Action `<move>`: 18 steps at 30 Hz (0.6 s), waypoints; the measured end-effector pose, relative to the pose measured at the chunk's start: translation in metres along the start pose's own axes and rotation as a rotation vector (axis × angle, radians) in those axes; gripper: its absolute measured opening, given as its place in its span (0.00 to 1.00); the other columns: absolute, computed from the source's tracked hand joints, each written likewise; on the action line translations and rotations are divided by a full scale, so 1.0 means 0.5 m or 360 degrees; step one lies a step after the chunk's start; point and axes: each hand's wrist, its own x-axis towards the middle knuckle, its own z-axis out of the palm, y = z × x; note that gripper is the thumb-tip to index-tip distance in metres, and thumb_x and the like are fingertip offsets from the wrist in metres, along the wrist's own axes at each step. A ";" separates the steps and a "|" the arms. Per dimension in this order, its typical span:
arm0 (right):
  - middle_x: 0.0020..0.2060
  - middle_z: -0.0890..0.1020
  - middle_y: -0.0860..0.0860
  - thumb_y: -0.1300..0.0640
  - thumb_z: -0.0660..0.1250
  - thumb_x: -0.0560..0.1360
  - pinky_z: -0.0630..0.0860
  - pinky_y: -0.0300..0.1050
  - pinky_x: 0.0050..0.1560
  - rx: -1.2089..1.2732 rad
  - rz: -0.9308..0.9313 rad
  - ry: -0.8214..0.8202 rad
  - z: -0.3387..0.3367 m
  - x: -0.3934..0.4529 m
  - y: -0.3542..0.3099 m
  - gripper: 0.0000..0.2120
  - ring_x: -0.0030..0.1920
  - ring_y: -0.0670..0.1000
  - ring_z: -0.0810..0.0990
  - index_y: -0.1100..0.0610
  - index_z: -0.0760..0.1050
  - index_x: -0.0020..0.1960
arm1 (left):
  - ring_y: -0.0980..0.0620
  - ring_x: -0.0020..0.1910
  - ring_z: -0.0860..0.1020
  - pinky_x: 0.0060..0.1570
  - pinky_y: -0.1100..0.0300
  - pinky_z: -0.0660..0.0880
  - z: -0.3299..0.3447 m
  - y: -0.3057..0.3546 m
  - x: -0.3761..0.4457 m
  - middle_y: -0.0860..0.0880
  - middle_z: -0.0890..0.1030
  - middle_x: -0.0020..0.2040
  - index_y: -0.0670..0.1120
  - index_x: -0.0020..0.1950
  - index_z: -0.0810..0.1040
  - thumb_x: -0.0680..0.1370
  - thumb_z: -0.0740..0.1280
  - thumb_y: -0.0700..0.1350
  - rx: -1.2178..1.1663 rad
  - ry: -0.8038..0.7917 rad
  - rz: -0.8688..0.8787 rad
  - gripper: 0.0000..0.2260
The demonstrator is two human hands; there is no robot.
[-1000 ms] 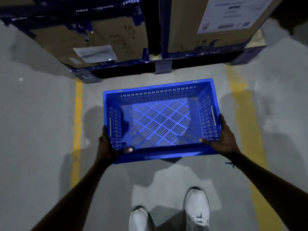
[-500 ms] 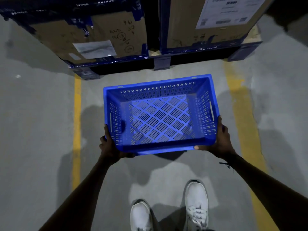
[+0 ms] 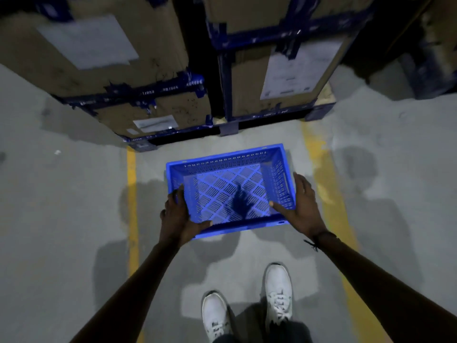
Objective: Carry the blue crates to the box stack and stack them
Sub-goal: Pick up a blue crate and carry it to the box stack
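Note:
An empty blue slatted crate (image 3: 230, 191) hangs level in front of me, above the grey floor. My left hand (image 3: 179, 219) grips its near left corner, thumb over the front rim. My right hand (image 3: 303, 206) lies flat along the right side wall, thumb inside the crate. The box stack (image 3: 158, 78) of tall cardboard boxes bound with blue straps rises just beyond the crate's far edge.
Two yellow floor lines (image 3: 131, 194) run either side of the crate toward the boxes. A blue pallet (image 3: 228, 128) sits under the boxes. My white shoes (image 3: 278, 290) stand on the concrete below. A dark object (image 3: 430, 63) sits at the far right.
The crate has moved forward and lower, nearer the boxes. My view has tilted up, showing more of the stack. My left hand shifted to the near corner.

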 end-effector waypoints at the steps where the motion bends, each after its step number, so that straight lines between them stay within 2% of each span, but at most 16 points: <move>1: 0.77 0.59 0.51 0.37 0.72 0.70 0.63 0.50 0.72 0.0048 -0.0004 0.0025 -0.047 -0.023 -0.042 0.48 0.76 0.53 0.58 0.53 0.53 0.79 | 0.40 0.72 0.67 0.67 0.39 0.69 -0.050 0.039 -0.027 0.45 0.61 0.76 0.52 0.82 0.48 0.57 0.79 0.66 -0.0007 -0.0007 0.0040 0.62; 3: 0.76 0.61 0.51 0.43 0.72 0.73 0.62 0.42 0.70 0.0100 -0.0020 0.0060 -0.128 -0.069 -0.114 0.41 0.74 0.51 0.61 0.55 0.56 0.78 | 0.41 0.69 0.71 0.63 0.41 0.74 -0.138 0.102 -0.079 0.46 0.66 0.72 0.53 0.80 0.53 0.58 0.76 0.67 -0.0032 -0.0010 0.0141 0.57; 5: 0.75 0.63 0.51 0.43 0.71 0.74 0.65 0.46 0.72 0.0104 -0.0004 0.0099 -0.224 -0.134 -0.185 0.39 0.73 0.52 0.65 0.55 0.58 0.78 | 0.41 0.66 0.73 0.59 0.44 0.76 -0.243 0.170 -0.144 0.45 0.69 0.69 0.50 0.80 0.56 0.59 0.73 0.69 0.0001 -0.0022 0.0282 0.54; 7: 0.73 0.65 0.51 0.43 0.70 0.75 0.68 0.53 0.71 0.0099 0.0004 0.0139 -0.309 -0.214 -0.246 0.37 0.71 0.53 0.68 0.55 0.58 0.77 | 0.41 0.68 0.72 0.62 0.44 0.73 -0.340 0.233 -0.214 0.44 0.69 0.69 0.47 0.80 0.56 0.63 0.74 0.66 0.0030 -0.0037 0.0418 0.53; 9: 0.72 0.66 0.50 0.43 0.69 0.75 0.69 0.55 0.69 0.0099 0.0018 0.0187 -0.384 -0.301 -0.304 0.36 0.70 0.53 0.70 0.54 0.59 0.77 | 0.42 0.69 0.70 0.64 0.42 0.72 -0.431 0.291 -0.283 0.45 0.69 0.70 0.48 0.80 0.56 0.66 0.75 0.62 0.0018 -0.0039 0.0570 0.49; 12: 0.71 0.67 0.51 0.44 0.70 0.75 0.71 0.54 0.68 0.0114 0.0048 0.0330 -0.475 -0.443 -0.377 0.34 0.68 0.54 0.72 0.53 0.61 0.76 | 0.43 0.66 0.72 0.61 0.42 0.74 -0.536 0.360 -0.371 0.46 0.69 0.68 0.48 0.78 0.59 0.66 0.74 0.62 0.0015 -0.0003 0.0809 0.45; 15: 0.69 0.69 0.51 0.47 0.71 0.75 0.72 0.48 0.65 0.0136 0.0093 0.0531 -0.534 -0.596 -0.434 0.33 0.65 0.52 0.74 0.54 0.63 0.75 | 0.42 0.64 0.72 0.60 0.41 0.74 -0.607 0.404 -0.453 0.46 0.69 0.66 0.47 0.76 0.61 0.67 0.73 0.61 0.0045 0.0000 0.1052 0.42; 18: 0.69 0.69 0.51 0.48 0.71 0.75 0.68 0.38 0.59 0.0148 0.0225 0.0754 -0.554 -0.761 -0.478 0.32 0.62 0.49 0.74 0.53 0.63 0.75 | 0.45 0.64 0.72 0.61 0.39 0.74 -0.637 0.434 -0.530 0.49 0.68 0.66 0.49 0.74 0.61 0.69 0.73 0.60 -0.0004 -0.0130 0.1318 0.39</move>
